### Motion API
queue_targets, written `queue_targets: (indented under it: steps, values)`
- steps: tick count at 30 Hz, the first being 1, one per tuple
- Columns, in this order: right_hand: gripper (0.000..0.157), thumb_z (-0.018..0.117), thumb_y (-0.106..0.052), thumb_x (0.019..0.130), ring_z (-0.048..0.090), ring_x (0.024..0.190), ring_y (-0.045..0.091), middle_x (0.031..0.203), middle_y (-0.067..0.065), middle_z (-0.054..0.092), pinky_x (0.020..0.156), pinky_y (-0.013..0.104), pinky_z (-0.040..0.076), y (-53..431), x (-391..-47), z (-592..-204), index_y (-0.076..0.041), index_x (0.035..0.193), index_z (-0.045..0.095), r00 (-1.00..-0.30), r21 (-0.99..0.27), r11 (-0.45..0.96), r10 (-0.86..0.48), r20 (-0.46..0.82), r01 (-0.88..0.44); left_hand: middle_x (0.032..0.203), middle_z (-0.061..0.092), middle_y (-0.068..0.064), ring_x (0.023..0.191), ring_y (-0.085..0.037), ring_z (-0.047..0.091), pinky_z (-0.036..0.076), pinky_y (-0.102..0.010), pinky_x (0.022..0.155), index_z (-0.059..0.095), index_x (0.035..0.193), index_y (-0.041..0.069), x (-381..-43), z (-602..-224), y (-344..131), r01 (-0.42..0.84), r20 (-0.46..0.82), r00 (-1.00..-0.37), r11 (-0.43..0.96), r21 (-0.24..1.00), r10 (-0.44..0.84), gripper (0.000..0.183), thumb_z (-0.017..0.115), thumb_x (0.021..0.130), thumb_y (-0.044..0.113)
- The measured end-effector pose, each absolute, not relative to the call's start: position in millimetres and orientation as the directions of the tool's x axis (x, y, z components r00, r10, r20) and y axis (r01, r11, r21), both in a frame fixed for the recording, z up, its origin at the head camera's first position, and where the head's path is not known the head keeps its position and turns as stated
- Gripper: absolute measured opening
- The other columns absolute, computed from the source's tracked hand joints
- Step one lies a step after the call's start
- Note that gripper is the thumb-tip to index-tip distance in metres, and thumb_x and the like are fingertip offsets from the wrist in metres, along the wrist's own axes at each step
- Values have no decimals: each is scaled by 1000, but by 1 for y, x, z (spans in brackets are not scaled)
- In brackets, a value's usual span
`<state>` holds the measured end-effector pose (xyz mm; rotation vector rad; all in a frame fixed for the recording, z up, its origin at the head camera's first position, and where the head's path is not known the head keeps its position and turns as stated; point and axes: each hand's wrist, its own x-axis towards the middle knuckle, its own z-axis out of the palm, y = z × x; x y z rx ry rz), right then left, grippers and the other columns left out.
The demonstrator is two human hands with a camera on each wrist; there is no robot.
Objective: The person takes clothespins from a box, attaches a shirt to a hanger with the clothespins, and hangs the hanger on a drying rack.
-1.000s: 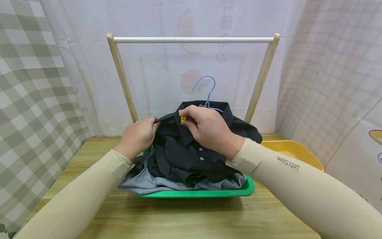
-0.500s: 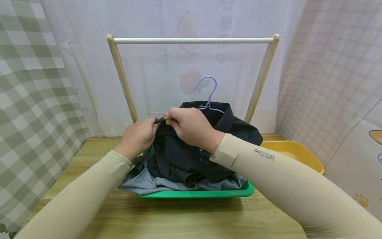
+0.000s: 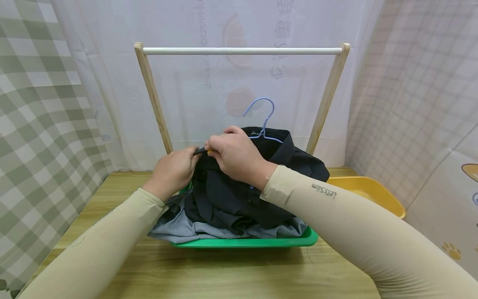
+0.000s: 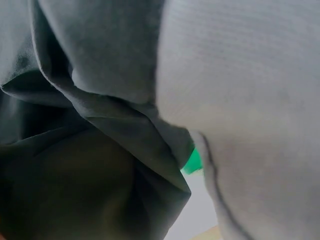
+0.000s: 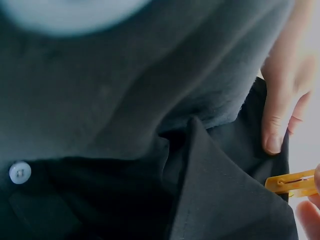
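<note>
A black button-up shirt with a light blue hanger in its collar rises from the green basket. My left hand pinches the shirt's left shoulder edge; its thumb presses on the black cloth in the right wrist view. Close beside it, my right hand pinches a yellow clothespin, whose tip overlaps the shirt's edge. In the head view that hand covers most of the clothespin and part of the collar. Dark cloth and the sleeve fill the left wrist view.
Grey cloth lies under the shirt and hangs over the basket's front left rim. Behind stands a wooden rack with a white bar. A yellow tray sits at the right on the wooden table.
My right hand has moved left with the clothespin to the shoulder edge beside my left hand. The hanger has shifted slightly right and down. My left hand has stayed in place.
</note>
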<state>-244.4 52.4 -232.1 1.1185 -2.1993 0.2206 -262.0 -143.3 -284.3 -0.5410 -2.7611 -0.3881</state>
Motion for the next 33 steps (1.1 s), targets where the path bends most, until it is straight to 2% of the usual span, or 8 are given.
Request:
queue_targets:
  steps: [5,11,20,30,33]
  values:
    - [8,67,-20,86,64,88,5,99,-8,68,102,37,33,52,-245,-232,-16,89,61,-441,148,643,-656,612,-752,89,64,-4,62,-18,58,42,-30,50,54,112,15,-261,-283,-143,409,348,-878,892,191,328,27,39,100,34]
    - [8,65,-20,88,62,89,6,99,-8,67,104,38,31,52,-244,-231,-17,93,61,-473,136,657,-656,588,-742,86,63,-4,58,-17,56,40,-29,47,55,112,15,-260,-283,-143,426,369,-864,887,178,342,27,39,100,33]
    - [19,63,-23,89,60,94,9,104,-4,65,104,37,31,55,-244,-232,-16,106,61,-471,153,665,-655,591,-731,89,64,-5,62,-18,58,43,-30,50,55,111,15,-259,-283,-144,435,385,-855,884,171,347,26,40,100,33]
    - [30,64,-25,88,54,118,18,113,0,66,105,38,32,56,-243,-235,-14,116,63,-458,175,675,-645,612,-717,100,66,-6,71,-20,63,48,-35,55,55,118,15,-261,-285,-144,419,382,-862,893,167,333,30,40,100,33]
    - [30,63,-24,89,54,119,19,112,0,66,104,38,33,58,-243,-235,-14,117,63,-444,187,674,-643,624,-715,103,66,-6,75,-21,64,50,-37,57,55,120,15,-261,-286,-144,415,381,-864,894,167,330,31,40,100,33]
